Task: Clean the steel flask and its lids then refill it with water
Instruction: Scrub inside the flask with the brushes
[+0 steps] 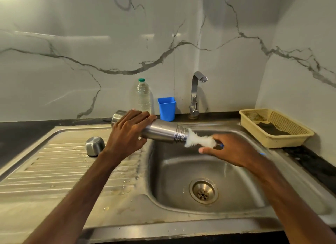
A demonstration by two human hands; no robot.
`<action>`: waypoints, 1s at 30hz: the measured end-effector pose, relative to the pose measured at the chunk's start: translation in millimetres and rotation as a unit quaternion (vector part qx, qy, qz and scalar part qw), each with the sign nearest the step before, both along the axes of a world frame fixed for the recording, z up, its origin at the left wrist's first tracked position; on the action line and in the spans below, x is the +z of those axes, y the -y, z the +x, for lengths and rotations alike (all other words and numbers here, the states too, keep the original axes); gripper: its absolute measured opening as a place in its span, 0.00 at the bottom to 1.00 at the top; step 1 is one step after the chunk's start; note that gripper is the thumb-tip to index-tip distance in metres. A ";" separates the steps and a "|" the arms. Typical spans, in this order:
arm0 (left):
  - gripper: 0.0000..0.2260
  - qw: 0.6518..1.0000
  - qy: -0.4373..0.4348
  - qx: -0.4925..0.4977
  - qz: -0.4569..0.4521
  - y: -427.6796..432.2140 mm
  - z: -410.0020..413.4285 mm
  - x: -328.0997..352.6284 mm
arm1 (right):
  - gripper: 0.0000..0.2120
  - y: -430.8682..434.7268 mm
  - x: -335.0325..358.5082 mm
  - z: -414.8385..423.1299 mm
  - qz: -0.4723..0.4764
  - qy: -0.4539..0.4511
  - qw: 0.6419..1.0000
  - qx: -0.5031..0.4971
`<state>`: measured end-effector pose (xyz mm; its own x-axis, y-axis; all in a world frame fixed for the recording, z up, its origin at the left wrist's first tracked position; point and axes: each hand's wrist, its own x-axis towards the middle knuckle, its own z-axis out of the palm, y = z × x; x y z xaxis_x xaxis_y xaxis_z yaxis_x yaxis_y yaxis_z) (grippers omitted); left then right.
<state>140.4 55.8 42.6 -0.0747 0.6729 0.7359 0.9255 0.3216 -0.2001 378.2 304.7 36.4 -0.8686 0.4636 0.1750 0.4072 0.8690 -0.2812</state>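
Flask (161, 131) in left hand (127, 132), one brush (198, 141) in right hand (232, 152), one lid (95, 145).

Brushed steel flask (160, 130), glossy marble wall (91, 52)

Flask (160, 131) held sideways above the sink's (172, 180) left edge, left hand (127, 132) on it; brush (200, 141) in the right hand (231, 151) at its mouth, to the right. Lid (95, 146) on the drainboard (54, 171), left. Behind stand bottle (143, 96), cup (166, 108), tap (195, 94). Basket (280, 141) far right.
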 end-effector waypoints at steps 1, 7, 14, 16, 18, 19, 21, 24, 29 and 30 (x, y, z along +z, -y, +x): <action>0.32 1.000 -0.006 -0.001 0.006 -0.1 -2.2 0.1 | 0.30 -4.6 -4.4 0.7 -0.065 0.021 0.998 0.005; 0.33 0.990 -0.053 0.045 0.124 6.8 -9.7 13.5 | 0.28 11.7 -23.4 -9.9 -0.182 -0.135 0.970 0.086; 0.54 0.880 0.307 0.046 0.361 -11.0 18.4 29.3 | 0.24 31.6 -26.0 -19.1 -0.296 -0.216 0.921 0.134; 0.43 0.769 0.525 -0.043 0.361 -24.1 26.4 31.9 | 0.22 32.5 -23.1 -16.8 -0.316 -0.226 0.913 0.123; 0.28 0.662 0.677 -0.121 0.297 -37.8 29.8 36.3 | 0.21 32.2 -22.5 -16.8 -0.330 -0.231 0.910 0.101; 0.24 0.626 0.717 -0.144 0.270 -44.8 27.8 37.1 | 0.19 31.3 -21.0 -16.7 -0.335 -0.229 0.910 0.084; 0.19 0.564 0.761 -0.192 0.256 -57.5 24.9 36.7 | 0.17 24.4 -17.8 -13.6 -0.350 -0.205 0.912 0.063; 0.24 0.464 0.807 -0.221 0.290 -78.6 29.7 28.0 | 0.23 -5.7 -13.5 3.0 -0.473 -0.139 0.867 0.074; 0.36 0.434 0.802 -0.189 0.365 -101.6 28.8 1.9 | 0.21 -28.1 -28.1 16.7 -0.394 -0.079 0.913 0.067; 0.36 0.433 0.800 -0.186 0.371 -101.1 27.0 0.3 | 0.20 -22.9 -33.3 14.7 -0.359 -0.101 0.925 0.070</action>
<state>167.4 156.9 42.9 -0.8762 0.4808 -0.0332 -0.2962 -0.4829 0.8241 393.0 327.7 3.1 -0.9118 0.4095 0.0308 0.1811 0.4683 -0.8648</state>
